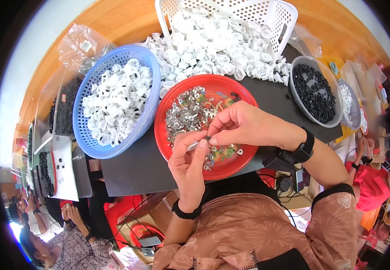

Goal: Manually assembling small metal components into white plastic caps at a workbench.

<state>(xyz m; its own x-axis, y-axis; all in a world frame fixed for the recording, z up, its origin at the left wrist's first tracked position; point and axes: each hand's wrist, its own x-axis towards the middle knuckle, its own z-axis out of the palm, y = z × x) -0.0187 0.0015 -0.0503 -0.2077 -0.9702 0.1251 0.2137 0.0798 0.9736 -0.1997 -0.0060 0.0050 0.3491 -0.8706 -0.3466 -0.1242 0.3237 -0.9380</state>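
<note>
While the left hand (pixel 188 164) pinches a small white piece (pixel 193 146), the right hand (pixel 244 125) clamps a tiny dark part (pixel 208 138) just beside it, above a red plate (pixel 160 143) of metal clips (pixel 183 112) on the black desk (pixel 132 175).

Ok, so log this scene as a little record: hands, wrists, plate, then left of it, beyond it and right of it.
hands: left hand and right hand together over red plate, pinching a small dark part, mostly hidden
wrists: black strap on each
plate: small shiny metallic pieces
left: blue basket of white parts
beyond: white basket, white pieces heaped in it and on dark table
right: pale bowl of black pieces
</note>
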